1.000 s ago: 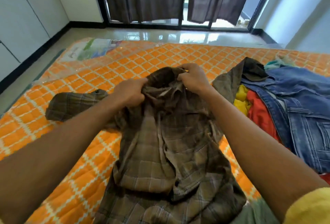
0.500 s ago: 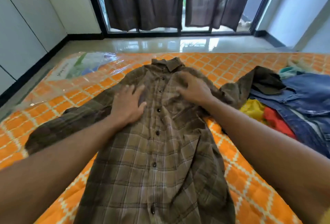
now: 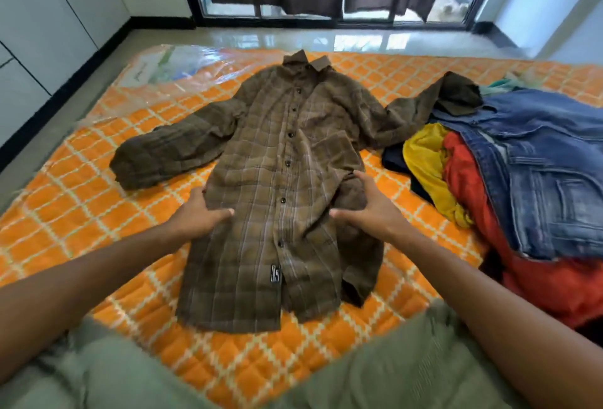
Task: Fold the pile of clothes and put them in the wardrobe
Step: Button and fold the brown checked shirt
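A brown plaid button-front shirt (image 3: 280,160) lies face up and buttoned on an orange quilted mattress with a cream lattice pattern (image 3: 81,200), its collar at the far end from the person. Both hands rest on its lower half.

The left hand (image 3: 199,216) lies at the shirt's left side edge. Its thumb (image 3: 225,212) is stretched out flat on the cloth, pointing toward the button row. Its fingers are straight along the edge, and whether their tips tuck under the fabric cannot be told.

The right hand (image 3: 370,209) is spread wide on the rumpled right side of the shirt, with the forefinger pointing away from the person and the thumb pointing inward toward the left thumb. It grasps nothing.

The button row runs between the two thumbs, and a small black label (image 3: 275,271) sits nearer the person than the thumbs, by the hem. Beyond the left fingers, one sleeve (image 3: 169,154) stretches out sideways on the mattress.

Outward from the right fingers lies a pile of clothes: a blue denim jacket (image 3: 538,173) on top, with a yellow cloth (image 3: 427,164) and a red cloth (image 3: 470,187) beneath it. The shirt's other sleeve (image 3: 453,95) reaches onto the jacket's far edge.
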